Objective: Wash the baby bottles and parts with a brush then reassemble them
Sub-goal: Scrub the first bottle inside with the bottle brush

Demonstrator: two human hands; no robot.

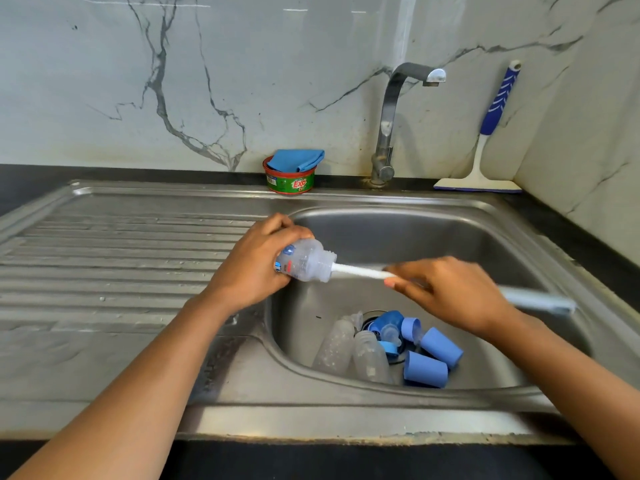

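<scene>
1. One bottle [304,259]: clear plastic, held on its side above the left edge of the sink bowl [415,213], its open threaded neck pointing across the bowl. It has blue printed marks on its wall, with no writing legible. The left hand [252,268] grips its base, fingers and thumb curled round it.

2. One brush [360,271]: its white stem runs into the bottle's neck and the head is not clearly visible. The right hand [446,296], over the middle of the bowl, has its fingers closed round the stem. The handle's far end is blurred, toward the bowl's right rim.

3. A spare pair of bottles [337,344]: clear, uncapped, lying side by side on the bowl floor near its front wall.

4. Two caps [425,368]: blue, on the bowl floor just right of that pair.

5. Blue collars and teats [388,327]: heaped over the bowl's drain. Their number cannot be told.

6. One tub [291,181]: green with a red rim, behind the bowl's back left corner. Its label reads "Exo" and the smaller print is unreadable. A blue cloth [296,160] lies folded on top.

7. One tap [391,116]: behind the bowl, with no water visible.

8. One squeegee [485,133]: blue and white, behind the bowl's back right corner. No lettering is legible on it.

Progress, judged: early. One bottle is under the brush. Whether the others have been scrubbed cannot be told. Nothing is assembled, so reassembly is all left to do.
</scene>
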